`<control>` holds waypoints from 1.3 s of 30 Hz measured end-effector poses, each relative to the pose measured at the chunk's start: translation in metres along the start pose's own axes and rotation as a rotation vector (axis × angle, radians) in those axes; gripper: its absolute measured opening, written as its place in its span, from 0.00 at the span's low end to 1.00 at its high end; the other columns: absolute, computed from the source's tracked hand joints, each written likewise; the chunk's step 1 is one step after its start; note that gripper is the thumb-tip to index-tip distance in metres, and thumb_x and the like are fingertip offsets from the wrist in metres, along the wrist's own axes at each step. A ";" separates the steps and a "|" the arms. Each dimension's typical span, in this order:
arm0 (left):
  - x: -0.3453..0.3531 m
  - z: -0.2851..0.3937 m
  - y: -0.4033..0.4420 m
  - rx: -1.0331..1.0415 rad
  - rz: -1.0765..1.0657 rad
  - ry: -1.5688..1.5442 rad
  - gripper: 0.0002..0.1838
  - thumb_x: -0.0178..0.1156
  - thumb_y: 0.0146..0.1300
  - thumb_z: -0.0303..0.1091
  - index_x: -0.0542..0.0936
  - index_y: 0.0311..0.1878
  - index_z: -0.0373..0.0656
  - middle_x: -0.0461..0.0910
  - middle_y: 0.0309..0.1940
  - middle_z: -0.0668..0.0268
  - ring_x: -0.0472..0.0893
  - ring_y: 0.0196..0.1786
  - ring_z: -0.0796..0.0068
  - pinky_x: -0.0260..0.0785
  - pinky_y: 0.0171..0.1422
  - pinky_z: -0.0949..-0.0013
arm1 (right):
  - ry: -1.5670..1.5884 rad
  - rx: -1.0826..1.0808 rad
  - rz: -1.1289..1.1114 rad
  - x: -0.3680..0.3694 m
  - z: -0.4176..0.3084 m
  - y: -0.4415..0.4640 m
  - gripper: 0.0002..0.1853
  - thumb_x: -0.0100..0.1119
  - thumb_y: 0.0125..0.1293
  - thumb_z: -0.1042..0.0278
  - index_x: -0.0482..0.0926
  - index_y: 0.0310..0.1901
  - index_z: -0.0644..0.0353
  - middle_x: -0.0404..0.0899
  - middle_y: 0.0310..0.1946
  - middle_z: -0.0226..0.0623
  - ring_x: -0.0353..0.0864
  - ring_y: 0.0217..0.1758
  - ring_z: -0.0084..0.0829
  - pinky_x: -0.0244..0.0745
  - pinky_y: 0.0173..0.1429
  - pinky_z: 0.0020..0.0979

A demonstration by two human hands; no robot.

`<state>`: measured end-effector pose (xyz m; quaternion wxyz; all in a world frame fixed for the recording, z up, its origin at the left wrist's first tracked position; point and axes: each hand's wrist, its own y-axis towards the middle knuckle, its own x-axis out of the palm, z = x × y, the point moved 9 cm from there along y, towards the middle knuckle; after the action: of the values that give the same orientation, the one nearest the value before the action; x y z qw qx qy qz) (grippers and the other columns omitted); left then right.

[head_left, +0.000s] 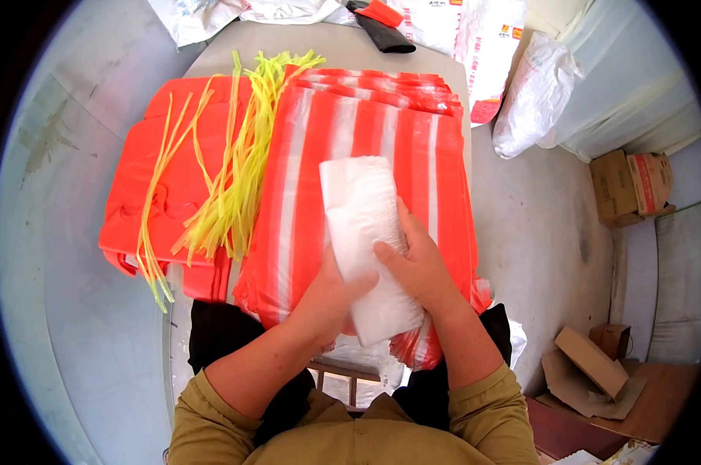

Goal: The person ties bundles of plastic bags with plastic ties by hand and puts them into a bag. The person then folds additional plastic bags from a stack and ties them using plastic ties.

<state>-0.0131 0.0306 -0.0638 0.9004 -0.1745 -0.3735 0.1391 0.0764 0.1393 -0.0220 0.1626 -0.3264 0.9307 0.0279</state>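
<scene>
A white folded bundle [360, 203], soft and crinkled like thin plastic bags, is held between my hands. My left hand [339, 285] presses against its lower left side, with the thumb lying across the front. On the right edge, my right hand [420, 263] grips it, thumb on top and the other fingers partly hidden. Beneath the bundle lies a thick stack of red-and-white striped plastic bags [296, 178], reaching over the table's near edge. Yellow-green plastic strips [246, 170] lie left of the stack, across a red plastic chair [137, 167].
The grey table [234, 48] carries the striped stack. White printed sacks [486, 54] and a black-and-red item [383, 27] are at the far side. A full white sack [535, 97] stands at the right. Cardboard boxes [626, 186] sit by the wall, and flattened cardboard [591, 372] lies lower right.
</scene>
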 end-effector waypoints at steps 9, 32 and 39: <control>0.004 0.002 -0.001 -0.024 0.015 0.021 0.43 0.59 0.75 0.20 0.49 0.85 0.51 0.67 0.76 0.56 0.74 0.74 0.60 0.74 0.74 0.49 | 0.036 0.050 -0.045 -0.002 0.000 0.002 0.47 0.69 0.72 0.66 0.51 0.84 0.72 0.63 0.80 0.53 0.65 0.82 0.40 0.61 0.82 0.37; 0.014 0.046 -0.015 0.088 -0.142 0.348 0.39 0.63 0.77 0.30 0.54 0.84 0.43 0.80 0.64 0.55 0.81 0.65 0.67 0.75 0.69 0.62 | 0.384 0.057 0.083 -0.033 0.002 -0.007 0.27 0.61 0.70 0.84 0.75 0.71 0.64 0.79 0.66 0.39 0.80 0.66 0.30 0.77 0.70 0.33; -0.075 0.172 -0.041 0.820 0.585 1.308 0.17 0.67 0.69 0.32 0.84 0.59 0.39 0.83 0.57 0.55 0.82 0.57 0.57 0.76 0.61 0.57 | 0.162 0.142 0.120 -0.042 0.011 0.000 0.26 0.61 0.70 0.82 0.77 0.70 0.64 0.79 0.65 0.39 0.80 0.64 0.29 0.78 0.69 0.31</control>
<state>-0.1833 0.0013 0.0203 0.8557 0.0320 0.3670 0.3635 0.1106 0.1659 -0.0188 0.1078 -0.2591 0.9582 -0.0550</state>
